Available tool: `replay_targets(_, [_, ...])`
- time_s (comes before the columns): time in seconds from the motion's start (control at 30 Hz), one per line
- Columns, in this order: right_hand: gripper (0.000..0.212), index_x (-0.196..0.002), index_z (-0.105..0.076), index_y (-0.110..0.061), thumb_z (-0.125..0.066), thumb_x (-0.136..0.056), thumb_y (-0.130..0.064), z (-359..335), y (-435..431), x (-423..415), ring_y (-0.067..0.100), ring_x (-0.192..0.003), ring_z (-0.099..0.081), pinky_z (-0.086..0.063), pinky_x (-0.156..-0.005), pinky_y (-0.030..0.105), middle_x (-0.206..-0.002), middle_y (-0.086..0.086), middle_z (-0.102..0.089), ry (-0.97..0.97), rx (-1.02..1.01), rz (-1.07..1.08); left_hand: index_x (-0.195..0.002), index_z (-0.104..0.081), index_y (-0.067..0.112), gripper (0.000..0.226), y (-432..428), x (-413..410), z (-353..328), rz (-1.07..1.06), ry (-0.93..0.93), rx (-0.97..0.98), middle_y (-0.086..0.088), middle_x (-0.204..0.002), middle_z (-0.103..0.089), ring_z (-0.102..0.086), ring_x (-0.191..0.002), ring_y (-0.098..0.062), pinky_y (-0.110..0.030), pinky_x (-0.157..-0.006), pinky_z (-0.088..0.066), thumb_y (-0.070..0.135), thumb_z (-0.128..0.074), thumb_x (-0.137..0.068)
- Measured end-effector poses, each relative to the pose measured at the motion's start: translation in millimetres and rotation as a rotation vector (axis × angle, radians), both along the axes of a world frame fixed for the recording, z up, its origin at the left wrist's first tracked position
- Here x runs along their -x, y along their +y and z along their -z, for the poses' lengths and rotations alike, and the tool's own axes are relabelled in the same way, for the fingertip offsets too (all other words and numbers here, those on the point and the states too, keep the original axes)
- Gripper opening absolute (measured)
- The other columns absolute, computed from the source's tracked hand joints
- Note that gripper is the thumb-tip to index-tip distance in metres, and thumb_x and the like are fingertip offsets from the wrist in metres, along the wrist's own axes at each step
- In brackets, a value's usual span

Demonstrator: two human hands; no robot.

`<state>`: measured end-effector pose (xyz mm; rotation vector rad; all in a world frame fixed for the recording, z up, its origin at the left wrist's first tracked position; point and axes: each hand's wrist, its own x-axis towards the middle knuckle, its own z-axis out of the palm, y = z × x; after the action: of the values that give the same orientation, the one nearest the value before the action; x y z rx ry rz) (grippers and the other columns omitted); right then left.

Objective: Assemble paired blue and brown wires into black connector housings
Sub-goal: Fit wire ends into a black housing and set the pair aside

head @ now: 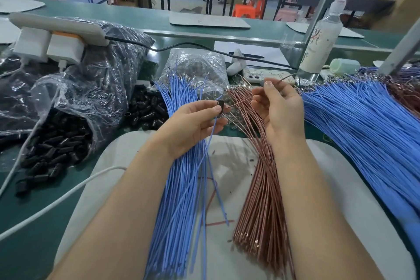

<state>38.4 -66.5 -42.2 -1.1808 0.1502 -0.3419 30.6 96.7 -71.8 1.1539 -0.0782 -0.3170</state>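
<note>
My left hand (195,123) pinches a small black connector housing (220,106) between thumb and fingers; a blue wire (212,141) runs down out of it. My right hand (278,107) pinches a single brown wire (241,102) whose tip points at the housing, a short gap away. Under my forearms a bundle of blue wires (179,200) lies on the left of a grey mat (354,188) and a bundle of brown wires (261,200) on the right.
A torn clear bag spills black housings (56,150) at the left, with more loose ones (147,109) behind. A large heap of blue wires (368,125) fills the right. A bag of terminals (195,70), a phone (266,75), a bottle (320,38) and a white cable (56,202) lie around.
</note>
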Motion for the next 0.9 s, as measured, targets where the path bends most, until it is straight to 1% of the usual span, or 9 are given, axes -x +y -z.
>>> replay_targets(0.17, [0.008, -0.090, -0.059, -0.007, -0.055, -0.093, -0.002, 5.0, 6.4, -1.4, 0.010, -0.058, -0.061, -0.053, -0.054, 0.017, -0.075, 0.008, -0.065, 0.041, -0.133, -0.149, -0.096, -0.063, 0.001, 0.011, -1.7, -1.1, -1.3, -0.027, -0.041, 0.010, -0.009, -0.091, -0.072, -0.068, -0.074, -0.010, -0.016, -0.068, -0.053, 0.001, -0.053, -0.091])
replay_targets(0.27, [0.008, -0.088, -0.062, -0.008, -0.057, -0.093, -0.004, 11.6, 13.3, -2.3, 0.009, -0.059, -0.060, -0.053, -0.057, 0.018, -0.073, 0.004, -0.066, 0.101, 0.123, -0.280, -0.095, -0.062, 0.001, 0.010, -2.7, -2.0, -0.7, -0.046, -0.029, 0.031, -0.009, -0.085, -0.072, -0.070, -0.076, -0.011, -0.016, -0.068, -0.054, -0.001, -0.053, -0.091])
replay_targets(0.33, [0.010, -0.085, -0.064, -0.011, -0.059, -0.092, -0.007, 14.4, 16.1, -3.2, 0.008, -0.061, -0.059, -0.053, -0.060, 0.019, -0.071, 0.002, -0.066, 0.112, 0.313, -0.241, -0.098, -0.062, 0.000, 0.011, -2.4, -2.1, -0.5, -0.041, -0.028, 0.031, -0.008, -0.085, -0.073, -0.070, -0.079, -0.013, -0.016, -0.070, -0.054, 0.000, -0.054, -0.091])
replay_targets(0.4, [0.012, -0.082, -0.064, -0.014, -0.059, -0.092, -0.009, 14.2, 16.1, -2.8, 0.004, -0.057, -0.059, -0.052, -0.057, 0.017, -0.066, -0.003, -0.065, 0.078, 0.360, -0.139, -0.102, -0.061, 0.004, 0.013, -1.8, -2.5, 0.2, -0.044, -0.046, 0.002, -0.007, -0.091, -0.074, -0.070, -0.086, -0.015, -0.020, -0.075, -0.055, 0.003, -0.055, -0.091])
replay_targets(0.47, [0.014, -0.081, -0.063, -0.016, -0.059, -0.093, -0.010, 11.8, 12.5, -2.0, 0.002, -0.055, -0.059, -0.052, -0.056, 0.016, -0.063, -0.007, -0.064, 0.034, 0.334, -0.039, -0.100, -0.062, 0.014, 0.012, -2.1, -2.4, 1.5, -0.083, -0.115, -0.110, -0.002, -0.094, -0.072, -0.068, -0.090, -0.014, -0.025, -0.082, -0.054, 0.008, -0.058, -0.091])
replay_targets(0.6, [0.012, -0.084, -0.063, -0.017, -0.059, -0.093, -0.012, 5.9, 8.7, 0.6, 0.004, -0.058, -0.060, -0.054, -0.062, 0.020, -0.066, -0.006, -0.065, -0.045, 0.291, -0.002, -0.092, -0.064, 0.034, 0.016, -2.6, -2.4, 3.0, -0.224, -0.397, -0.518, 0.008, -0.086, -0.061, -0.059, -0.082, -0.003, -0.022, -0.085, -0.048, 0.019, -0.065, -0.088])
replay_targets(0.73, [0.015, -0.081, -0.063, -0.020, -0.059, -0.093, -0.012, 5.5, 14.1, 2.8, 0.003, -0.059, -0.059, -0.052, -0.062, 0.018, -0.067, -0.006, -0.064, -0.114, 0.388, 0.001, -0.094, -0.062, 0.032, 0.017, -5.2, -2.9, 3.6, -0.284, -0.506, -0.657, 0.005, -0.088, -0.061, -0.059, -0.086, -0.010, -0.032, -0.088, -0.049, 0.016, -0.064, -0.089])
replay_targets(0.8, [0.017, -0.079, -0.062, -0.024, -0.060, -0.093, -0.014, 7.4, 15.1, 2.3, 0.005, -0.063, -0.060, -0.054, -0.066, 0.024, -0.069, -0.007, -0.064, -0.146, 0.517, 0.033, -0.098, -0.063, 0.028, 0.015, -5.1, -3.4, 3.7, -0.300, -0.531, -0.705, 0.005, -0.090, -0.061, -0.060, -0.088, -0.013, -0.030, -0.084, -0.051, 0.017, -0.063, -0.089])
replay_targets(0.9, [0.019, -0.077, -0.060, -0.029, -0.060, -0.092, -0.017, 8.7, 15.3, 1.5, 0.014, -0.072, -0.062, -0.055, -0.077, 0.039, -0.073, -0.006, -0.065, -0.187, 0.658, 0.081, -0.099, -0.064, 0.027, 0.014, -3.5, -3.8, 4.5, -0.333, -0.546, -0.732, 0.009, -0.090, -0.060, -0.057, -0.083, -0.009, -0.022, -0.077, -0.048, 0.018, -0.063, -0.089])
